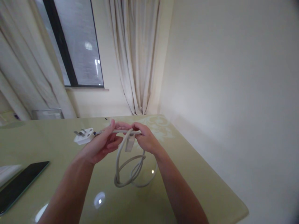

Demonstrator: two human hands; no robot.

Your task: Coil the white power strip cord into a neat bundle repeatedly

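Note:
A white power cord (119, 158) hangs in loose loops between my hands, over the table. Its three-pin plug (85, 136) sticks out to the left, past my left wrist, with the metal prongs facing up and left. My left hand (109, 140) is closed on the cord near the plug end, thumb raised along it. With thumb and fingertips my right hand (144, 137) pinches the cord where the loops meet. Just below that pinch a small light-coloured block, perhaps a connector (130, 143), dangles; its exact kind I cannot make out.
The glossy greenish table (198, 180) ends at a white wall on the right. A dark flat tablet or phone (23, 183) lies at left, beside a white item (9, 172). Behind are curtains (137, 56) and a window (79, 43). A tiny dark object (106, 119) lies near the far edge.

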